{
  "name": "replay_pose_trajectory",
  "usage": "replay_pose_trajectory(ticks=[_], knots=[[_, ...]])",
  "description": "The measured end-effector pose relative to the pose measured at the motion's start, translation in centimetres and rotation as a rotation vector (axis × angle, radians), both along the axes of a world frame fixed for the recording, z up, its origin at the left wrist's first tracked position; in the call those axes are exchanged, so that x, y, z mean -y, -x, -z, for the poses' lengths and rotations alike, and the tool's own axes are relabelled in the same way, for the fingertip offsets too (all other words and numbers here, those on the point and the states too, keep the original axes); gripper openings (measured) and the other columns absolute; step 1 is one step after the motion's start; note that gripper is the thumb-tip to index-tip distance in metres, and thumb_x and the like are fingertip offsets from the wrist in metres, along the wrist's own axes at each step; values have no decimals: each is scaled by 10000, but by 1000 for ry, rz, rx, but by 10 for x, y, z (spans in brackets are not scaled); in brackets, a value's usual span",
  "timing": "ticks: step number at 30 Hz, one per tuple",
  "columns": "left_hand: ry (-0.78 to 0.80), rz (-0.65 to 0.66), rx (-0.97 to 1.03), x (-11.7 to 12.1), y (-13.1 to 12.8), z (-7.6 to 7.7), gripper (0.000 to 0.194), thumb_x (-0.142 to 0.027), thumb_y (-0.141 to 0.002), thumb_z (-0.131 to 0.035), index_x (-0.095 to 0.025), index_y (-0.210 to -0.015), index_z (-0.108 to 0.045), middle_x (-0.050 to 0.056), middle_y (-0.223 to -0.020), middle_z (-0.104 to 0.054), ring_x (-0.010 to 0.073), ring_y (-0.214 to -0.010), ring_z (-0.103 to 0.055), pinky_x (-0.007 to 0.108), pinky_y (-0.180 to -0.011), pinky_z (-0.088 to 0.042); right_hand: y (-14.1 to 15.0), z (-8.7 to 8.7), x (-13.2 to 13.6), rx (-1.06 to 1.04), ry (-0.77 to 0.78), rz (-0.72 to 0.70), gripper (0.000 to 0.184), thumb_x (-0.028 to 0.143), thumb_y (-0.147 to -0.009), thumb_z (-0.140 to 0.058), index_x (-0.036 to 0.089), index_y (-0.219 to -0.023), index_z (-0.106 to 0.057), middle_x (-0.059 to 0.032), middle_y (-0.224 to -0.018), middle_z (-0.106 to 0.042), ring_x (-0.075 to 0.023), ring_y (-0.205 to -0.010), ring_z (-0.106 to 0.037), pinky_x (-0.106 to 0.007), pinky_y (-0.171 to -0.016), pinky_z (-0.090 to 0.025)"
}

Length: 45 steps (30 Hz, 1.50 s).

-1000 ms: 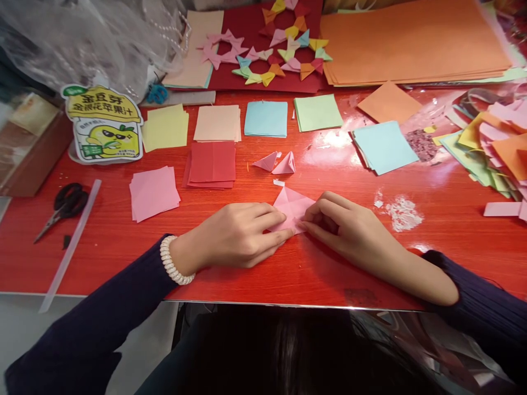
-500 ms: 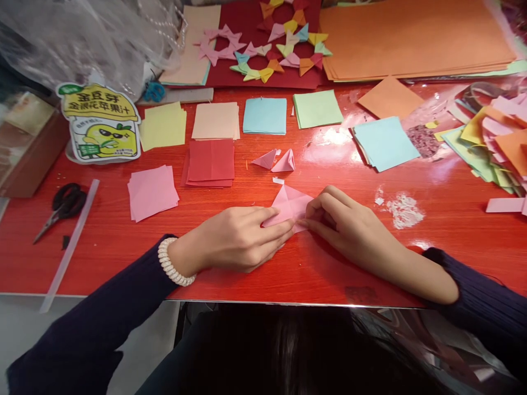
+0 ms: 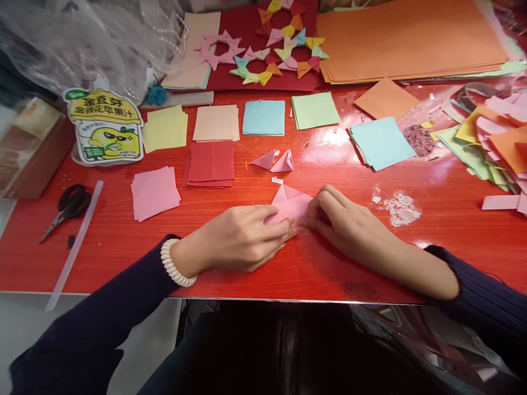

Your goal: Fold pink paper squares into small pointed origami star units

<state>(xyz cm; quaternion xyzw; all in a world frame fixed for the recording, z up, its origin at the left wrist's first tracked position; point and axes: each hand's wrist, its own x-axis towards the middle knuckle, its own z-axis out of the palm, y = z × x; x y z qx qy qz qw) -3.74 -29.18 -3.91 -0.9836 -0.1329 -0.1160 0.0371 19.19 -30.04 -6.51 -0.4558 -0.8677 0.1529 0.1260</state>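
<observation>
A creased pink square of paper [image 3: 291, 201] lies on the red table near its front edge, its lower edge folded up in part. My left hand [image 3: 247, 236] holds it from the left, fingers pressed on the paper. My right hand [image 3: 341, 219] pinches its right side, with thumb and forefinger close to the left fingertips, which hide the lower corner. Just beyond are two small folded pink pieces [image 3: 283, 161] and a white paper scrap [image 3: 277, 180].
Stacks of pink [image 3: 155, 193], red [image 3: 212, 162] and blue paper [image 3: 263, 117] stand around. Black scissors [image 3: 68, 208] and a translucent strip [image 3: 76, 247] lie left. Folded paper rings [image 3: 300, 52] sit at the back, a heap of paper strips [image 3: 489, 142] at right.
The lower edge of the pink paper has been turned up a little more, and my fingers have closed in on it. The view has shifted slightly.
</observation>
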Motion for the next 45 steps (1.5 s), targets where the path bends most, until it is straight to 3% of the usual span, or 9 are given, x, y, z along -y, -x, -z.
replay_pose_trajectory(ticks=[10, 13, 17, 20, 24, 28, 33, 39, 45], knots=[[288, -18, 179, -10, 10, 10, 100, -213, -839, -532, -158, -890, -598, 1, -1045, -669, 192, -1063, -575, 303, -894, -495, -30, -16, -22, -202, 192, -227, 136, 215, -917, -460, 191, -1025, -540, -42, -979, -528, -127, -815, -549, -249, -703, -452], [303, -96, 221, -10, 7, 17, 92, -221, -865, -507, -154, -905, -555, 29, -963, -670, 174, -1052, -580, 283, -861, -499, -30, -19, -21, -219, 213, -320, 201, 209, -910, -474, 190, -1097, -545, -47, -1026, -554, -122, -861, -562, -234, -728, -459], [395, -207, 205, -8, 2, 19, 191, -253, -899, -457, -136, -1049, -469, 97, -1092, -597, 147, -989, -587, 260, -777, -513, -25, -24, -17, -277, 310, -352, 233, 205, -903, -497, 161, -1129, -532, -45, -1009, -592, -103, -852, -577, -196, -723, -466], [461, -222, 183, -8, 1, 17, 177, -257, -909, -434, -132, -1033, -456, 117, -1115, -555, 144, -970, -573, 249, -738, -515, -19, -22, -12, -316, 240, -351, 244, 174, -895, -500, 125, -1132, -531, -81, -1006, -571, -118, -849, -567, -215, -720, -470], [385, -219, 110, -9, -1, 16, 169, -259, -925, -390, -138, -947, -507, 107, -1085, -554, 177, -1032, -541, 298, -811, -499, -11, -14, -5, -290, 39, -349, 206, 192, -905, -452, 134, -1032, -604, -106, -952, -516, -168, -823, -536, -294, -676, -462], [264, -188, 104, -10, -3, 15, 200, -256, -922, -397, -115, -955, -535, 103, -1032, -587, 191, -1069, -527, 368, -951, -436, -10, -11, -1, -266, 134, -167, 223, 343, -874, -531, 131, -902, -592, -19, -697, -499, -114, -558, -465, -250, -497, -396], [179, -136, 147, -10, -2, 12, 164, -206, -901, -438, -118, -899, -577, 88, -986, -620, 184, -987, -549, 335, -877, -467, -10, -9, -5, -270, -45, -359, 163, 174, -904, -470, 129, -933, -624, -71, -830, -533, -133, -673, -505, -256, -567, -417], [116, -66, 139, -9, 0, 12, 159, -120, -881, -455, -120, -924, -608, 64, -910, -656, 160, -852, -571, 306, -772, -468, 2, -12, -4, -347, 139, -222, 136, 125, -892, -482, 87, -921, -610, -82, -858, -567, -138, -758, -546, -253, -679, -459], [154, -40, 164, -9, 2, 4, 160, -181, -862, -484, -142, -914, -630, 48, -923, -685, 155, -839, -608, 303, -772, -484, 9, -11, 1, -307, 95, -122, 109, 135, -886, -487, 118, -885, -594, -65, -835, -565, -149, -713, -545, -275, -646, -457]])
